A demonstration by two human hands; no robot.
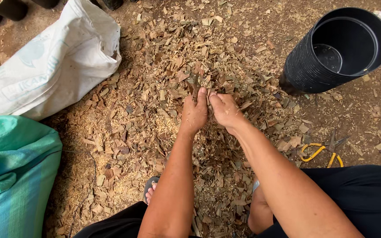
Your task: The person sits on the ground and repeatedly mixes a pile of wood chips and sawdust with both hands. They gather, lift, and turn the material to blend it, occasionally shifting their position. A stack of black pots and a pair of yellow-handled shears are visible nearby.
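Far to the left of the fingers lie two sacks on the ground: a green woven sack [14, 172] nearest the camera and a white sack [49, 66] beyond it. The pile of dry leaf chips and husk [155, 97] spreads across the dirt between them and the hands. The left hand [194, 113] rests knuckles up on the pile, its fingers [201, 94] curled down into the chips; whether they grip any cannot be told. Touching it on the right, the right hand [225, 110] has its fingers [214, 99] bent into the same spot, their tips hidden by the litter. Down and to the right of the fingers, yellow-handled scissors [325, 152] lie on the ground. Up and to the right sits a stack of black plastic pots [327, 66], tipped on its side with the mouth facing the camera.
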